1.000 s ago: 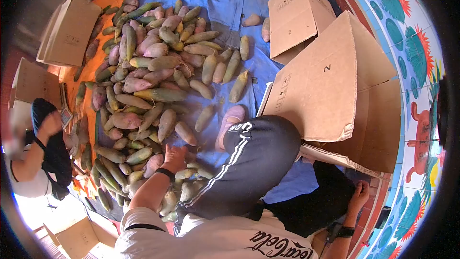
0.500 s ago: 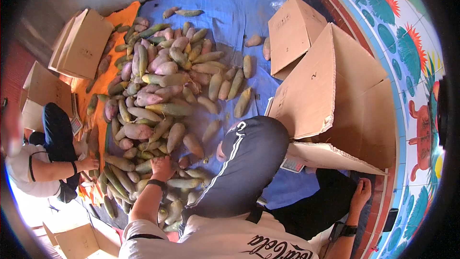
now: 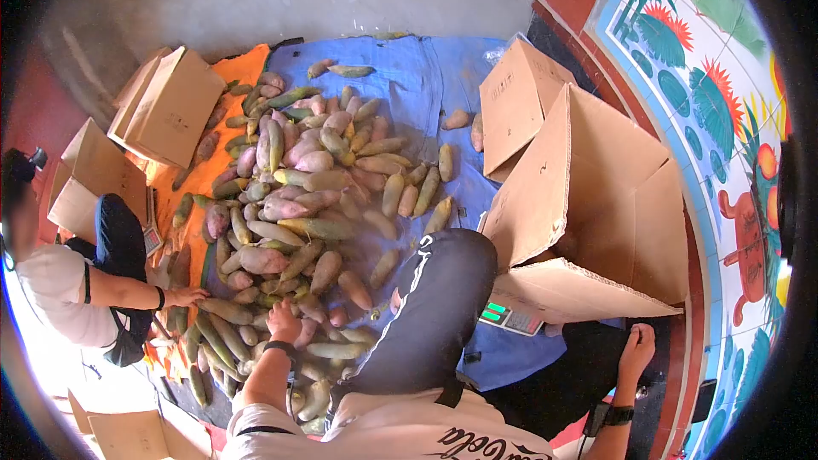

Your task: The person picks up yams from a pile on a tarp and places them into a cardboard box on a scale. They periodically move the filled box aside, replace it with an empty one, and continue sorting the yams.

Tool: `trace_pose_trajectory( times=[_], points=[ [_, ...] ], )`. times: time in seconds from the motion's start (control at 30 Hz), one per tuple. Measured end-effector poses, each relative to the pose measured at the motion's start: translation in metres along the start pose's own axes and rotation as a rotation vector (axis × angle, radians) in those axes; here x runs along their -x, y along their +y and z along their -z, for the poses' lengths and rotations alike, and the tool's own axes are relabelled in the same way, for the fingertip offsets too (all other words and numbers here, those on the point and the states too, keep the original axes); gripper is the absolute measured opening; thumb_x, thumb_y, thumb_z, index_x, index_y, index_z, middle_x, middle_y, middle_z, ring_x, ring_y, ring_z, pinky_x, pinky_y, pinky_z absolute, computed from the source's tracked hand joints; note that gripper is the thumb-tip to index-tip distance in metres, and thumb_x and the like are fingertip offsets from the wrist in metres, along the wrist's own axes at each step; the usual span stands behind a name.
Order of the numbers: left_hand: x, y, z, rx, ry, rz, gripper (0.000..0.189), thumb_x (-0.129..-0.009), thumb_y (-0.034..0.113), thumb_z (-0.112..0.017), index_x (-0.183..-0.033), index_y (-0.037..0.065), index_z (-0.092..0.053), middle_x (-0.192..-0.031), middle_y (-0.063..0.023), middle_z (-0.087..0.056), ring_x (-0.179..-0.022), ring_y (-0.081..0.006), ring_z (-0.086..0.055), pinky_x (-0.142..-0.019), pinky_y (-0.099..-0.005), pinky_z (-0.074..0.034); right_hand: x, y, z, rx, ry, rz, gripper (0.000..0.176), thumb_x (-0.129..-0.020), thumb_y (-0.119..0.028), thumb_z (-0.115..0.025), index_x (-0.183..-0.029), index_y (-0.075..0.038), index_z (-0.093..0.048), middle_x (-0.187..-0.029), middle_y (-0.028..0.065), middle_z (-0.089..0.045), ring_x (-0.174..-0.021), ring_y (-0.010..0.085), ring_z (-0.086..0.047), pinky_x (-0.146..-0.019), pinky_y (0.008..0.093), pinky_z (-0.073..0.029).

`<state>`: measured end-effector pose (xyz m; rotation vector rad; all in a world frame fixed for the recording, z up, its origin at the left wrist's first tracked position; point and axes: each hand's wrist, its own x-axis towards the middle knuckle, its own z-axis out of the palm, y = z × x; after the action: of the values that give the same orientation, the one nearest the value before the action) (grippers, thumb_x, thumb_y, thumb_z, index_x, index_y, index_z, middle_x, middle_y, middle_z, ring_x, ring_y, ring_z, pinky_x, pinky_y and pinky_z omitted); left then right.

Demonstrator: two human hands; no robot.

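A big heap of long green and pinkish radishes (image 3: 298, 230) lies in front of me. My left hand (image 3: 284, 324), with a dark band at the wrist, rests on radishes at the near side of the heap. Its fingers are apart and I see nothing gripped in them. Far to the right, my right hand (image 3: 636, 353) lies beside my bent leg (image 3: 571, 366), away from the heap. Its fingers are loosely bent and it holds nothing that I can see.
A large open cardboard box (image 3: 630, 204) stands at the right, over a scale (image 3: 511, 318) with a lit green display. Another box (image 3: 520, 102) is behind it. At left, a co-worker's hand (image 3: 183, 296) touches the heap's edge, near more boxes (image 3: 170, 106). Blue sheeting (image 3: 392, 60) covers the floor.
My view has tilted up, so the scene sits lower in the picture. My left hand stays on the heap. The co-worker's hand has reached further right, and the scale's display now shows.
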<state>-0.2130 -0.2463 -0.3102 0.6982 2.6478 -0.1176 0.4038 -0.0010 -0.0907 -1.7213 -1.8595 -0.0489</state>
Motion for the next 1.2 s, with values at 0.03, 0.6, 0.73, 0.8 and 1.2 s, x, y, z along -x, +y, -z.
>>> trace_pose_trajectory(
  times=[0.03,0.6,0.73,0.8,1.2],
  points=[
    [0.004,0.004,0.001,0.008,0.008,0.003,0.049,-0.073,0.023,-0.063,-0.12,0.015,-0.051,-0.118,-0.0117,-0.049,-0.113,-0.03,-0.047,-0.093,-0.0401,-0.041,0.0,-0.004,-0.001,0.002,0.01,0.01,0.008,-0.084,-0.005,-0.05,-0.083,0.001,-0.054,-0.081,0.0135,-0.056,-0.076,0.0281,-0.055,-0.072,0.0346,-0.044],
    [0.068,0.024,-0.087,-0.275,-0.356,-0.545,0.047,-0.073,0.028,-0.062,-0.116,0.012,-0.051,-0.115,-0.013,-0.052,-0.109,-0.0309,-0.05,-0.085,-0.0467,-0.045,0.001,-0.001,0.001,0.029,0.01,0.031,0.007,-0.081,-0.005,-0.05,-0.081,0.001,-0.054,-0.081,0.0141,-0.055,-0.076,0.0297,-0.055,-0.071,0.0365,-0.044],
    [0.053,0.016,-0.107,-0.302,-0.346,-0.519,0.049,-0.076,0.028,-0.059,-0.124,0.022,-0.049,-0.117,-0.0088,-0.052,-0.111,-0.0293,-0.048,-0.087,-0.0467,-0.042,-0.001,0.0,0.001,0.072,0.002,0.035,0.007,-0.081,-0.005,-0.05,-0.082,0.001,-0.054,-0.081,0.0143,-0.055,-0.076,0.03,-0.055,-0.07,0.037,-0.044],
    [0.055,0.018,-0.102,-0.302,-0.358,-0.523,0.044,-0.079,0.028,-0.057,-0.122,0.022,-0.051,-0.119,-0.0087,-0.052,-0.114,-0.0277,-0.047,-0.09,-0.0461,-0.04,0.0,0.005,0.0,0.076,0.0,0.043,0.007,-0.081,-0.005,-0.05,-0.082,0.001,-0.054,-0.081,0.0143,-0.056,-0.076,0.0301,-0.055,-0.07,0.0371,-0.044],
    [0.051,0.051,-0.116,-0.167,-0.325,-0.796,0.032,-0.083,0.022,-0.05,-0.114,0.014,-0.057,-0.103,-0.0137,-0.061,-0.097,-0.0318,-0.06,-0.077,-0.0449,-0.047,-0.001,0.001,0.004,0.164,-0.06,0.074,0.008,-0.083,-0.006,-0.05,-0.083,0.0,-0.054,-0.082,0.0147,-0.055,-0.076,0.0328,-0.055,-0.069,0.0391,-0.044]
  ],
)
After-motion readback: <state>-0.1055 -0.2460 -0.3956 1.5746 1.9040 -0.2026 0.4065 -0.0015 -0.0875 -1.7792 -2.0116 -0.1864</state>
